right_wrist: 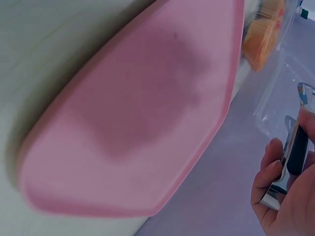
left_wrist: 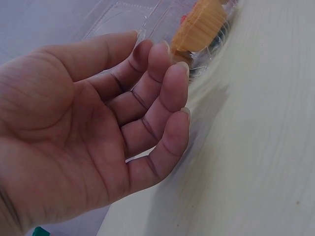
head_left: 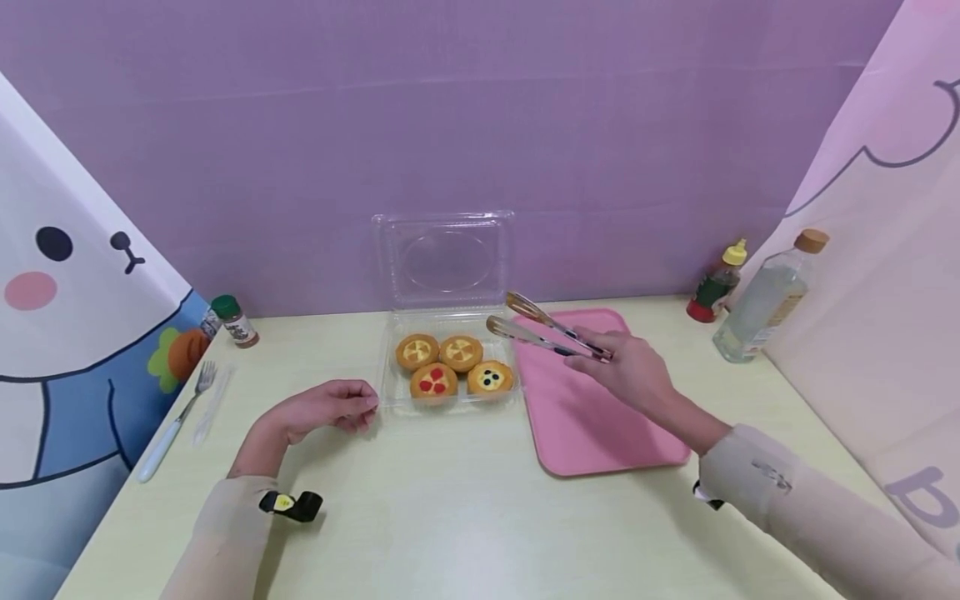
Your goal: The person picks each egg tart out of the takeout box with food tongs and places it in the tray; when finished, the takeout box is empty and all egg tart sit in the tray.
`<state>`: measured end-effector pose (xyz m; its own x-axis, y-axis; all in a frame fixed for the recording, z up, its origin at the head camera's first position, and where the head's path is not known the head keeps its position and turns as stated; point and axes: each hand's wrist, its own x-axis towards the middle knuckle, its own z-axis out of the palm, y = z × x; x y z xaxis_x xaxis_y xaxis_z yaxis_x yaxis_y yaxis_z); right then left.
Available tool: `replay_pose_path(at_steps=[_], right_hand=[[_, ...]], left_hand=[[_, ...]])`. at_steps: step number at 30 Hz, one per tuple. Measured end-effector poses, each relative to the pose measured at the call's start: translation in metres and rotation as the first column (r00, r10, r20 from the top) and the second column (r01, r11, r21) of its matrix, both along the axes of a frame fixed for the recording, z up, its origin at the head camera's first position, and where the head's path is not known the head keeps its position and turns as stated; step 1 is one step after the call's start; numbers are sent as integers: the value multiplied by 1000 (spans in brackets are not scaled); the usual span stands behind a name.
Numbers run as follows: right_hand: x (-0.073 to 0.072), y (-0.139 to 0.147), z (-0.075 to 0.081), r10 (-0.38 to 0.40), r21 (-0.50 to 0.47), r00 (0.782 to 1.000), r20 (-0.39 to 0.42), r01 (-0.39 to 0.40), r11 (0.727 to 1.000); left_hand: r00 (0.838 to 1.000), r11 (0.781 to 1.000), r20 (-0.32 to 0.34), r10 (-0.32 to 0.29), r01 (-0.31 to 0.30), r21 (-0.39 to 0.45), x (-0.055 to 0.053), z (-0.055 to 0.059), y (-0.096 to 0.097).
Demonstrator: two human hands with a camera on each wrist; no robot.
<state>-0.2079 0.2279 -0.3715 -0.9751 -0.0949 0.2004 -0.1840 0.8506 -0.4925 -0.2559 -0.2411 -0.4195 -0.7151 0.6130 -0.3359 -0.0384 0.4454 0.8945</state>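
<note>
A clear plastic container stands with its lid raised at the back. Inside sit several small tarts, among them one with red pieces and one with dark berries. My left hand pinches the container's front left corner between thumb and index finger; the other fingers curl loosely. With my right hand I hold metal tongs, their two arms spread. The tong tips hover by the container's right side, apart from the tarts. Only part of the tongs shows in the right wrist view.
A pink tray lies right of the container, beneath my right hand. At the back right stand a sauce bottle and a clear bottle. On the left are a green-capped jar and a fork. A purple backdrop rises behind.
</note>
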Motion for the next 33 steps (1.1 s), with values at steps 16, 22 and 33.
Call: replay_pose_path(at_steps=[16,22,33], right_hand=[[-18,-45,-4,64,49,997,53,-67,997],[-25,-64,-3,73,41,990,117,-78,996],[-36,-83,-7,102,73,990,99,-109,991]], left_hand=[[999,999,-10,39,-39,-2,1,2,2],[999,999,-4,52,-53,-11,0,1,2],[999,999,7,46,-46,0,0,1,2]])
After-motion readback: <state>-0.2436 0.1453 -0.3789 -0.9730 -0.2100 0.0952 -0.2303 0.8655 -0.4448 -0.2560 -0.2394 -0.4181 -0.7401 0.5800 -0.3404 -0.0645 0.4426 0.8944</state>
